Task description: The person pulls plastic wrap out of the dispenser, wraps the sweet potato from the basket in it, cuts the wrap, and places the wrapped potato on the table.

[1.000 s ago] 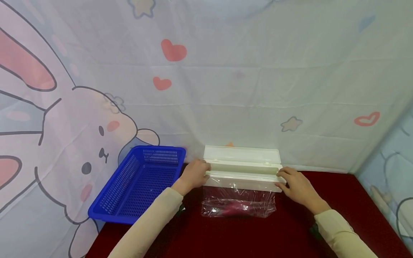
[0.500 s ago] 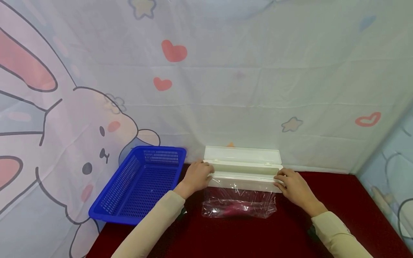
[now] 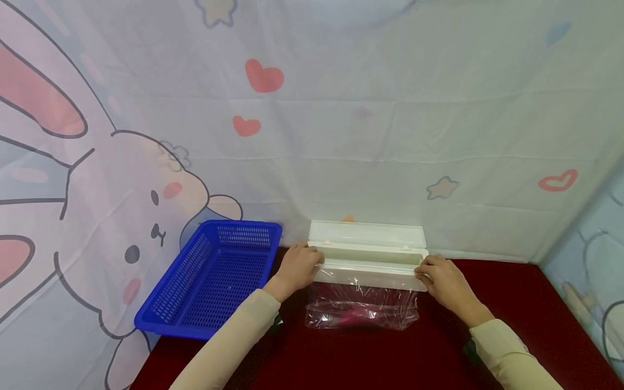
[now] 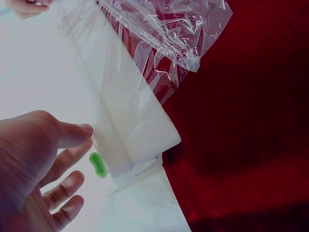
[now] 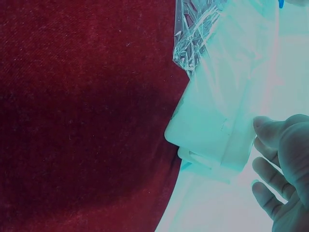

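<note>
A long white plastic wrap dispenser (image 3: 370, 276) stands near the back of the table, its lid (image 3: 368, 233) raised behind it. Clear plastic wrap (image 3: 363, 314) comes out over its front and lies crumpled on the cloth. At the dispenser's left end, my left hand (image 3: 297, 268) has thumb and index finger together at the wrap's edge; the other fingers are loosely bent in the left wrist view. My right hand (image 3: 446, 281) pinches at the right end in the same way, thumb (image 5: 268, 129) against index finger. The dispenser's inside is partly hidden.
A blue plastic basket (image 3: 209, 292) with perforated walls stands left of the dispenser, beside my left forearm. Dark red cloth (image 3: 370, 360) covers the table. Close behind hangs a printed curtain (image 3: 361, 135). A small green piece (image 4: 98, 165) shows near my left fingers.
My left hand has shifted slightly right along the dispenser's end, and my right hand slightly left. The dispenser, wrap and basket look the same.
</note>
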Available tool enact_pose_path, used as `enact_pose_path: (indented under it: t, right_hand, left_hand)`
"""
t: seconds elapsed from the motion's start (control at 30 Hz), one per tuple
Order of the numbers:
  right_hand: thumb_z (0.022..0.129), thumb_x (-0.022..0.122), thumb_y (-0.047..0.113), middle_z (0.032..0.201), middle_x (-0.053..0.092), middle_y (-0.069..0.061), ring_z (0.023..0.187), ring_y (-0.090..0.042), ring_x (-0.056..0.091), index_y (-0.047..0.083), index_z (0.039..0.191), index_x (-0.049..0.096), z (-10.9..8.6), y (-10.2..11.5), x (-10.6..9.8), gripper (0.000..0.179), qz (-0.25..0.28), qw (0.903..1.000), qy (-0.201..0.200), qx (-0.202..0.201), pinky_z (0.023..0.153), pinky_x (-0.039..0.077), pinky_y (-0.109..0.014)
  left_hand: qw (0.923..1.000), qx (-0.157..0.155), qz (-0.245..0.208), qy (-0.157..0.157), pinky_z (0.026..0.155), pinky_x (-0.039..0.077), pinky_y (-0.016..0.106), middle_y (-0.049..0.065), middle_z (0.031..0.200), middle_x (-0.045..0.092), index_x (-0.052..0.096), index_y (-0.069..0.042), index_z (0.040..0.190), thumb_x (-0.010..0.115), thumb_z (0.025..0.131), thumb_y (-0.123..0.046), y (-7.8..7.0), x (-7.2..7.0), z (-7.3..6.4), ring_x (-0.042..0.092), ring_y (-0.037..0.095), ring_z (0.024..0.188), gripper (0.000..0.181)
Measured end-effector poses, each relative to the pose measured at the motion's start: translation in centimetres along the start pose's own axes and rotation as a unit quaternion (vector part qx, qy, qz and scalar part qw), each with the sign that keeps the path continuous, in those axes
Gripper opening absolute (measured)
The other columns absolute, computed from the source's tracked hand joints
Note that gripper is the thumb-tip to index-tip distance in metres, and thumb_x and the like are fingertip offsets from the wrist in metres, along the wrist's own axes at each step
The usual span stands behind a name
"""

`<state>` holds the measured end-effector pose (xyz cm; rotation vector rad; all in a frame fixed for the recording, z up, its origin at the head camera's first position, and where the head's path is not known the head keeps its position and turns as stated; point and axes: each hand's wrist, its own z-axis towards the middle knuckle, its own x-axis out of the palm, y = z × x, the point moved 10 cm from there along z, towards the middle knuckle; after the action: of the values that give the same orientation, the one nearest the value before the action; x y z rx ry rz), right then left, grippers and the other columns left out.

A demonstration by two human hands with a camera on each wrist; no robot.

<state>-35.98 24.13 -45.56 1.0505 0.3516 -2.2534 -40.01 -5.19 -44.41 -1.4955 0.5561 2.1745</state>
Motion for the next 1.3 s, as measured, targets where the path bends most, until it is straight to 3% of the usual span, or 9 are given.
enact_pose_path:
  t: [0.47, 0.7, 1.03, 1.3]
  right_hand:
    - [0.082, 0.088, 0.000, 0.085, 0.069, -0.003, 0.079, -0.023, 0.064, 0.009, 0.085, 0.076, -0.3, 0.2, 0.2, 0.015, -0.001, 0.9998, 0.019, 0.011, 0.068, 0.055, -0.041]
    - [0.085, 0.086, 0.002, 0.085, 0.067, -0.002, 0.074, -0.019, 0.057, 0.009, 0.085, 0.075, -0.6, 0.4, 0.1, 0.013, -0.005, 0.9999, 0.013, 0.006, 0.062, 0.051, -0.034]
    - [0.084, 0.085, 0.000, 0.086, 0.065, -0.002, 0.075, -0.021, 0.060, 0.007, 0.085, 0.072, -0.6, 0.8, -0.5, 0.016, -0.004, 1.0000, 0.001, -0.001, 0.064, 0.052, -0.038]
    - [0.084, 0.085, 0.000, 0.087, 0.064, -0.002, 0.077, -0.022, 0.061, 0.008, 0.086, 0.070, -0.8, 1.3, -1.2, 0.018, -0.007, 1.0000, -0.005, 0.000, 0.064, 0.052, -0.039]
  left_hand:
    - [0.9994, 0.013, 0.019, -0.024, 0.081, 0.054, 0.042, 0.000, 0.101, 0.081, 0.078, -0.018, 0.095, 0.077, 0.093, -0.008, -0.1, -0.3, 0.0, 0.066, 0.026, 0.093, 0.011]
    - [0.9996, 0.015, 0.016, -0.016, 0.080, 0.054, 0.042, 0.001, 0.102, 0.081, 0.078, -0.018, 0.095, 0.076, 0.092, -0.005, -0.2, -0.1, 0.1, 0.067, 0.026, 0.093, 0.013]
    - [0.9994, 0.021, 0.025, -0.013, 0.080, 0.054, 0.041, 0.001, 0.102, 0.080, 0.075, -0.017, 0.097, 0.080, 0.087, -0.002, -0.4, -0.5, -0.2, 0.067, 0.026, 0.094, 0.019]
    - [0.9988, 0.033, 0.035, 0.007, 0.085, 0.055, 0.042, 0.003, 0.104, 0.078, 0.073, -0.016, 0.100, 0.073, 0.097, -0.009, -0.7, -0.8, -0.7, 0.068, 0.028, 0.099, 0.008]
